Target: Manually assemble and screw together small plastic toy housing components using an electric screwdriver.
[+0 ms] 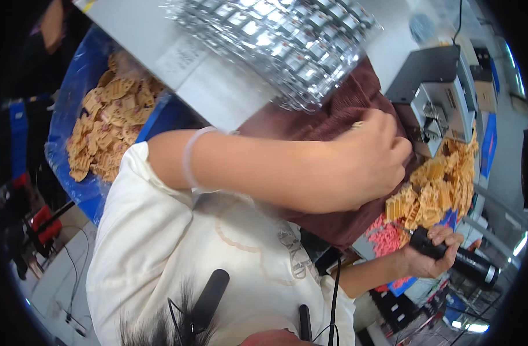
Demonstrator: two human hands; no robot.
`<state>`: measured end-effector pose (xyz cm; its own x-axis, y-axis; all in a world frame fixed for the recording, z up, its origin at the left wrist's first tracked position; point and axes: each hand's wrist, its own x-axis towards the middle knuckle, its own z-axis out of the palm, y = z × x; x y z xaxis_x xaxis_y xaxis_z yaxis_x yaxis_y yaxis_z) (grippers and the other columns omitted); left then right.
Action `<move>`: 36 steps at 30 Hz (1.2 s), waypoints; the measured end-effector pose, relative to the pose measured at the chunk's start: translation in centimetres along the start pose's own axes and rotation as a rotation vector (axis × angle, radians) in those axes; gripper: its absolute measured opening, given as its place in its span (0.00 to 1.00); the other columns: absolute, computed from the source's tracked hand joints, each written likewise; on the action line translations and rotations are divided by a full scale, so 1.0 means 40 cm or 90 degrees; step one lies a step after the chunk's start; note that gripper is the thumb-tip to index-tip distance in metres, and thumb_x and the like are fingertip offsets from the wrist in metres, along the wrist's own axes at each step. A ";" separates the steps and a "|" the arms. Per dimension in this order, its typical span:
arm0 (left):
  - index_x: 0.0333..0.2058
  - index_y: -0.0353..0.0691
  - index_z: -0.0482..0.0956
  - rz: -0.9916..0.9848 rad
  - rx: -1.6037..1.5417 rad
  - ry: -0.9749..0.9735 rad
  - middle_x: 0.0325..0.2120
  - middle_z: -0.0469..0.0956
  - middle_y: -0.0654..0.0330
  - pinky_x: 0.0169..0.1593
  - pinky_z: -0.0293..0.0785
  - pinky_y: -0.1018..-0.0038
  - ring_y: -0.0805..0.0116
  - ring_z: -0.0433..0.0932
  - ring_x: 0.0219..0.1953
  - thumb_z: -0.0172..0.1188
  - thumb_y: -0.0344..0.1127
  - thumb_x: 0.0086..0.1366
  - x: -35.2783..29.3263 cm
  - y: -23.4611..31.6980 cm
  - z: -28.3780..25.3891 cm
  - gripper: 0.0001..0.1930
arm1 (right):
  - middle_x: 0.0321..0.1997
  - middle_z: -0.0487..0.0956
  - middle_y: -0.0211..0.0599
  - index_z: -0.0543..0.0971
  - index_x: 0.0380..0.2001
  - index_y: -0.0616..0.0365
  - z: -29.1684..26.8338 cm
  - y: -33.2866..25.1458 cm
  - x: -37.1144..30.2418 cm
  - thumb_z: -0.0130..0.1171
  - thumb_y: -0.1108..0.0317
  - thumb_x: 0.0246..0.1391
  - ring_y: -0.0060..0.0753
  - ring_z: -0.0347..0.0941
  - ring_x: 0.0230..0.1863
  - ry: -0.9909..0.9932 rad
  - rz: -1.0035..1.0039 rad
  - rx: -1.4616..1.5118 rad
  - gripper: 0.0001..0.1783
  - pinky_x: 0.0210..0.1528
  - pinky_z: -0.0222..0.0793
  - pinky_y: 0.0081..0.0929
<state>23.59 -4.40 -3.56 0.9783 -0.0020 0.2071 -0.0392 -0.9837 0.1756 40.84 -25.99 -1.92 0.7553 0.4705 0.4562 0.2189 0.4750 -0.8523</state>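
Note:
My left hand (372, 157) reaches across my chest, its fingers curled and pressed into a maroon cloth (333, 118). A small pale piece shows at its knuckles. My right hand (432, 254) is low at the right, closed around a black cylindrical tool (466, 259) with a silver end. Between the hands lies a pile of tan lattice-shaped parts (437, 190). Pink parts (385, 239) sit just below that pile, beside my right hand.
A stack of shiny silver blister trays (275, 40) rests on a grey sheet (206, 86) above the cloth. A grey machine (437, 98) stands at the upper right. A blue bin (73, 75) at the left holds more tan parts (105, 124). Cables lie on the floor at the lower left.

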 end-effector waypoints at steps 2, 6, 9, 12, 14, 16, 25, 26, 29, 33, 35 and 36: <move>0.30 0.36 0.76 -0.069 -0.205 0.066 0.32 0.74 0.54 0.42 0.72 0.61 0.56 0.75 0.36 0.63 0.39 0.49 -0.118 -0.045 -0.072 0.14 | 0.30 0.66 0.32 0.57 0.67 0.55 0.011 -0.028 -0.011 0.50 0.70 0.59 0.24 0.63 0.26 -0.002 -0.042 -0.068 0.32 0.29 0.64 0.22; 0.60 0.42 0.69 -0.463 -0.258 -0.052 0.58 0.68 0.47 0.60 0.66 0.62 0.49 0.71 0.57 0.72 0.49 0.46 -0.424 -0.098 -0.259 0.42 | 0.31 0.64 0.35 0.49 0.69 0.57 -0.038 -0.047 -0.017 0.46 0.71 0.61 0.24 0.62 0.23 0.054 -0.065 -0.078 0.35 0.26 0.64 0.24; 0.61 0.42 0.68 -0.697 -0.107 -0.034 0.61 0.66 0.48 0.63 0.62 0.62 0.49 0.68 0.61 0.69 0.48 0.51 -0.570 -0.076 -0.271 0.39 | 0.32 0.67 0.35 0.52 0.68 0.57 -0.067 -0.027 -0.010 0.50 0.72 0.58 0.24 0.63 0.24 0.103 0.015 0.019 0.36 0.26 0.65 0.23; 0.60 0.38 0.69 -0.651 -0.221 0.026 0.61 0.66 0.48 0.64 0.61 0.63 0.52 0.67 0.62 0.66 0.47 0.55 -0.562 -0.080 -0.283 0.35 | 0.30 0.69 0.34 0.57 0.66 0.57 -0.025 0.013 -0.012 0.54 0.73 0.56 0.25 0.65 0.22 0.174 0.000 -0.064 0.35 0.25 0.67 0.23; 0.59 0.36 0.69 -0.564 -0.275 0.034 0.61 0.67 0.49 0.64 0.61 0.64 0.54 0.68 0.62 0.63 0.46 0.58 -0.502 -0.104 -0.294 0.33 | 0.30 0.70 0.35 0.60 0.63 0.58 0.010 0.028 -0.011 0.56 0.73 0.55 0.25 0.66 0.22 0.182 0.040 -0.092 0.33 0.24 0.67 0.24; 0.58 0.36 0.70 -0.406 -0.366 0.021 0.60 0.68 0.48 0.63 0.61 0.64 0.54 0.69 0.61 0.63 0.44 0.59 -0.432 -0.154 -0.277 0.31 | 0.33 0.73 0.38 0.60 0.61 0.54 0.021 0.045 -0.014 0.58 0.73 0.55 0.27 0.70 0.23 0.253 0.148 -0.080 0.31 0.23 0.70 0.25; 0.58 0.35 0.69 -0.257 0.037 0.283 0.56 0.72 0.50 0.61 0.64 0.65 0.50 0.69 0.59 0.51 0.41 0.71 -0.120 -0.460 0.001 0.22 | 0.47 0.74 0.42 0.47 0.70 0.51 0.030 0.162 -0.070 0.58 0.80 0.53 0.27 0.74 0.38 0.059 0.242 -0.357 0.46 0.39 0.73 0.23; 0.58 0.35 0.69 -0.231 0.022 0.284 0.56 0.72 0.50 0.61 0.64 0.65 0.50 0.69 0.59 0.51 0.41 0.71 -0.106 -0.476 0.022 0.22 | 0.49 0.73 0.41 0.48 0.70 0.53 0.009 0.193 -0.081 0.58 0.80 0.53 0.26 0.73 0.42 0.019 0.180 -0.412 0.45 0.43 0.73 0.23; 0.58 0.35 0.69 -0.325 0.066 0.244 0.57 0.71 0.49 0.62 0.64 0.65 0.51 0.69 0.59 0.49 0.41 0.72 -0.110 -0.498 0.061 0.22 | 0.52 0.71 0.40 0.57 0.67 0.56 -0.007 0.203 -0.083 0.59 0.78 0.54 0.27 0.71 0.46 -0.085 0.199 -0.532 0.39 0.48 0.71 0.24; 0.58 0.37 0.70 -0.362 -0.017 0.256 0.57 0.71 0.50 0.60 0.65 0.64 0.51 0.70 0.58 0.49 0.39 0.72 -0.108 -0.464 0.038 0.20 | 0.51 0.75 0.36 0.71 0.58 0.60 0.006 0.128 -0.025 0.62 0.73 0.54 0.27 0.73 0.49 -0.158 0.211 -0.639 0.27 0.47 0.71 0.22; 0.58 0.39 0.71 -0.361 -0.015 0.269 0.56 0.71 0.51 0.59 0.66 0.64 0.52 0.71 0.58 0.49 0.38 0.72 -0.115 -0.471 0.040 0.19 | 0.47 0.79 0.37 0.77 0.53 0.61 -0.041 0.084 0.057 0.63 0.71 0.54 0.28 0.74 0.47 -0.147 0.289 -0.514 0.22 0.50 0.71 0.26; 0.58 0.40 0.71 -0.373 0.001 0.280 0.56 0.71 0.51 0.58 0.67 0.64 0.53 0.71 0.57 0.49 0.36 0.72 -0.122 -0.465 0.040 0.18 | 0.48 0.79 0.40 0.76 0.53 0.61 -0.075 0.076 0.110 0.62 0.70 0.53 0.32 0.76 0.48 -0.093 0.286 -0.519 0.22 0.51 0.71 0.28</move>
<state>19.86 13.63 -9.38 0.6662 0.5970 0.4469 0.4664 -0.8012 0.3749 46.68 -24.71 -3.29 0.8015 0.5977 0.0213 0.3317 -0.4146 -0.8474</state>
